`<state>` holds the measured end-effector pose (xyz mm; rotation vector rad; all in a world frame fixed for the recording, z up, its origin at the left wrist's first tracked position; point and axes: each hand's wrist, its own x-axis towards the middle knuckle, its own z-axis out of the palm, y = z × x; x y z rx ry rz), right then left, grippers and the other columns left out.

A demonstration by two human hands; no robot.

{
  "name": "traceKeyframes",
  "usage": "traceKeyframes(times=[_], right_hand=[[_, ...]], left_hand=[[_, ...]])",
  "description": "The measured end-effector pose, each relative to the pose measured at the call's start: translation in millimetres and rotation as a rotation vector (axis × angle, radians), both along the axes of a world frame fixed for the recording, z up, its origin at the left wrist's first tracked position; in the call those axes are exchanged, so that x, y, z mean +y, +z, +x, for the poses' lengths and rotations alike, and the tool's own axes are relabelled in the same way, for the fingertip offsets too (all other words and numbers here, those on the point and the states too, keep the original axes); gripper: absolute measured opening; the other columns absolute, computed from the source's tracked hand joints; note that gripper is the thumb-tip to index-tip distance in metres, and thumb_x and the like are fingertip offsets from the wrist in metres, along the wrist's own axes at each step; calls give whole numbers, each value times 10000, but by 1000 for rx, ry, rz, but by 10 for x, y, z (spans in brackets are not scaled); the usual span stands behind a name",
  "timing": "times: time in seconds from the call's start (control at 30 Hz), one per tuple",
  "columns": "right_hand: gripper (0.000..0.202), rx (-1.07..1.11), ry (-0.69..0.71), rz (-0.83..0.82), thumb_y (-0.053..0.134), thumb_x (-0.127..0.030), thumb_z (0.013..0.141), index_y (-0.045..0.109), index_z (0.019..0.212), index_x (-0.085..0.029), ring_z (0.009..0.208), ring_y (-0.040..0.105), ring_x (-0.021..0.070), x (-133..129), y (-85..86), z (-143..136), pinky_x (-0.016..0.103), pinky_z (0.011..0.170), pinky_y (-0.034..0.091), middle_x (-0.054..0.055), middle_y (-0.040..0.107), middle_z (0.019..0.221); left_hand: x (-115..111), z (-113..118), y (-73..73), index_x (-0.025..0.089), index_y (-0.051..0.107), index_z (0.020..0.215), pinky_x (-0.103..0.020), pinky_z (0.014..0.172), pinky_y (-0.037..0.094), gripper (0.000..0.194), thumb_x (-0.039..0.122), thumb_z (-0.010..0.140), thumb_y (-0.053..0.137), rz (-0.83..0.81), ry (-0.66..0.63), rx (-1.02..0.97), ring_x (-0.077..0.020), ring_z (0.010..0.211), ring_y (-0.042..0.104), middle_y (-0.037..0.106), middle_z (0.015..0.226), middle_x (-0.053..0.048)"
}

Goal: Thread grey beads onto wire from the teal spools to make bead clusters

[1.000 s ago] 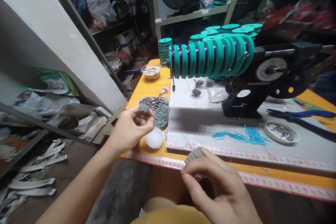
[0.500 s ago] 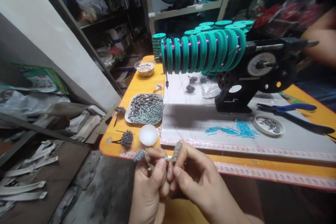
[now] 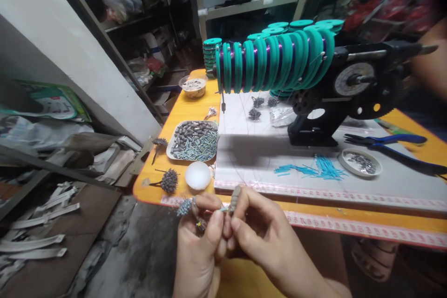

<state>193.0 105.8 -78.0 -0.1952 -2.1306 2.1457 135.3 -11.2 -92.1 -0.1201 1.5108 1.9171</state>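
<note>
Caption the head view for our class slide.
Left hand holding bunched bluish pieces and right hand close together before round green spools on a black machine.

left hand, a second ago stretched out at the shallow tray, now drawn back to the near edge of the desk; right hand, then lower and well apart, now shifted up and leftward, the fingertips of both hands meeting; bluish cluster, first raised in front of the tray, now protruding from the left hand's outer side; small reddish sliver, newly visible at the left fingers; tray and two dark spiky clusters, formerly hidden in part or whole behind the left hand and forearm, now uncovered; at the right margin, another person's blurred arm, come into view; below the desk, strapped footwear, likewise newly shown
</note>
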Motion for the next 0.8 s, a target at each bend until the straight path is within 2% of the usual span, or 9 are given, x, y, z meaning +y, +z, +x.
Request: traceKeyframes(times=[0.1, 0.2, 0.23, 0.3, 0.43, 0.57, 0.67, 0.73, 0.8], right_hand=[[567, 0, 24, -39, 403, -550, 936, 349, 778, -8, 680, 475, -90, -6, -13, -6, -38, 647, 432, 50, 491, 749], [594, 0, 27, -72, 397, -585, 950, 346, 814, -9, 665, 483, -95, -16, -15, 1, -40, 635, 438, 40, 496, 768], [591, 7, 4, -56, 403, -580, 955, 380, 829, -3, 676, 484, -100, -19, -17, 4, -48, 636, 434, 42, 503, 787], [561, 37, -73, 19, 434, -537, 962, 494, 861, 12, 733, 491, -110, -19, -29, 5, -73, 664, 425, 51, 522, 832], [428, 91, -160, 152, 487, -417, 963, 676, 931, -34, 829, 509, -118, -2, -46, -11, -95, 749, 424, 43, 544, 879], [335, 138, -150, 233, 490, -323, 954, 702, 923, -65, 796, 492, -131, 5, 1, 2, -94, 724, 388, 31, 537, 866], [245, 212, -147, 362, 487, -213, 927, 699, 910, -90, 765, 448, -140, -8, 16, 41, -74, 704, 333, 16, 512, 823], [250, 269, -154, 453, 453, -171, 930, 694, 907, -107, 792, 425, -125, -20, -15, 54, -42, 730, 315, 20, 501, 825], [311, 418, -173, 564, 393, -176, 964, 680, 875, -98, 853, 414, -92, -25, -59, 45, 0, 788, 309, 36, 504, 849]], left_hand=[[5, 7, -23, 180, 341, 931, -46, 400, 209, 696, 546, 565, 806, -28, 17, 53, 103, 457, 314, 502, 841, 55], [9, 7, -71, 136, 367, 849, -68, 548, 459, 642, 502, 567, 814, -51, 86, 174, 47, 643, 508, 504, 908, 19], [5, 5, -90, 122, 376, 817, -89, 622, 517, 623, 487, 568, 815, -57, 112, 228, 26, 715, 542, 502, 913, 9], [-13, -1, -124, 105, 408, 772, -104, 692, 551, 560, 459, 591, 803, -90, 142, 333, 13, 770, 552, 503, 904, -4], [-78, -30, -146, 96, 486, 738, -63, 691, 527, 434, 406, 643, 774, -152, 110, 450, 17, 778, 556, 525, 886, -19], [-139, -59, -86, 114, 574, 833, -77, 678, 512, 426, 453, 656, 762, -141, 30, 345, -2, 798, 588, 551, 956, -32], [-178, -40, -8, 90, 512, 740, -50, 541, 400, 480, 480, 639, 773, -81, 14, 298, 42, 670, 549, 553, 984, -18], [-215, -14, 33, 107, 447, 738, -59, 457, 297, 527, 526, 647, 754, -39, 28, 207, 80, 482, 406, 547, 833, 19], [-274, -1, 50, 139, 416, 766, -78, 428, 252, 568, 603, 647, 723, -18, -54, 110, 63, 388, 302, 469, 614, 46]])
